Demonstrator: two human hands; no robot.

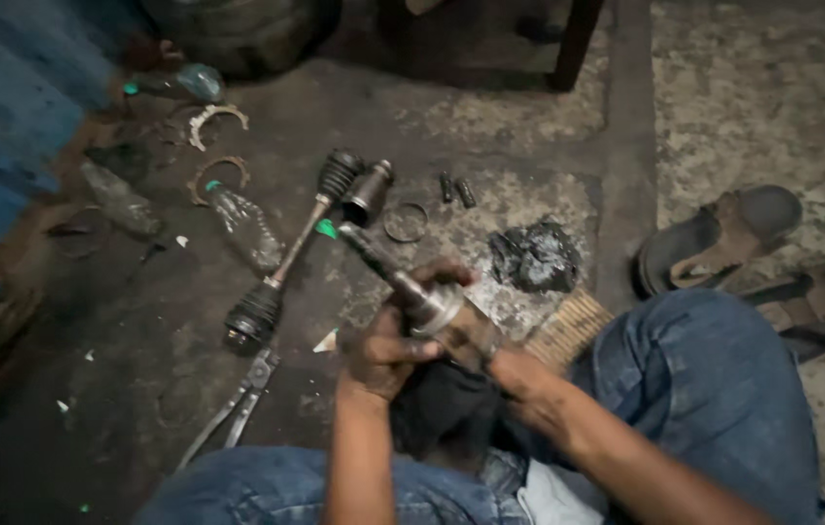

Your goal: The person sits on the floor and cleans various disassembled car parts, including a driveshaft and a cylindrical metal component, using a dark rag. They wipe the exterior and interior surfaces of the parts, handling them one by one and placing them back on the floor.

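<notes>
I hold a greasy metal joint with a splined shaft (403, 277) over my lap, its shaft pointing up and left. My left hand (383, 352) grips the joint's body from the left side. From the right, my right hand (466, 326) wraps the wide end, with a dark rag (442, 403) hanging under it. On the floor just left lies a drive axle with two rubber boots (291, 248).
Pliers (238, 403) lie near my left knee. A metal sleeve (367, 192), a ring (405, 223), two small rollers (456, 189), a black greasy bag (534, 258), plastic bottles (247, 228), curved clips (216, 117) and sandals (719, 238) are scattered about the dirty concrete floor.
</notes>
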